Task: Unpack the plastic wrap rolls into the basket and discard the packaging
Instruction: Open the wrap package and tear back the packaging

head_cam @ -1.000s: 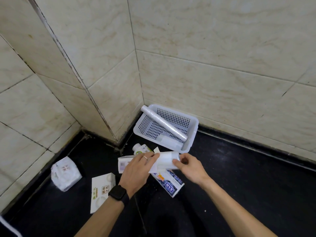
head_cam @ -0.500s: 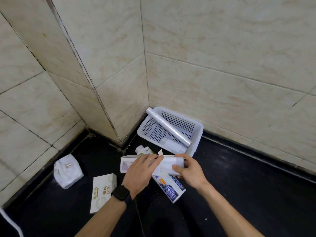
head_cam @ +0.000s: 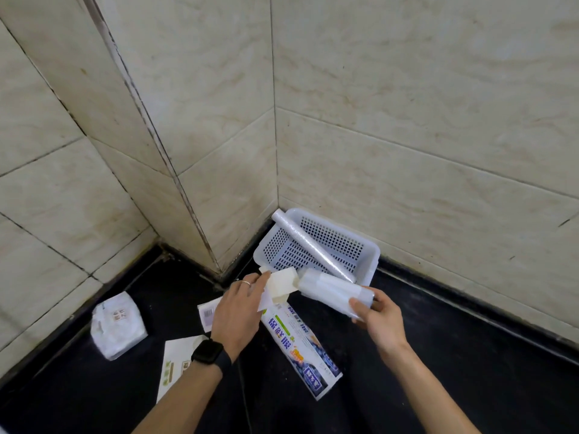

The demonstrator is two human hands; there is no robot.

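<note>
Right hand (head_cam: 380, 321) grips a white plastic-wrap roll (head_cam: 329, 288) over the near rim of the perforated white basket (head_cam: 374, 261); left hand (head_cam: 238, 311) clasps an open white cardboard box (head_cam: 282, 285) just beside.

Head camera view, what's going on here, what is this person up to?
A person is unpacking plastic wrap. The left hand grips an opened white box, and the right hand holds a plastic wrap roll just at the box's open end, close to the white basket. A second roll already lies slantwise in the basket. Another printed box lies on the dark floor.
</note>
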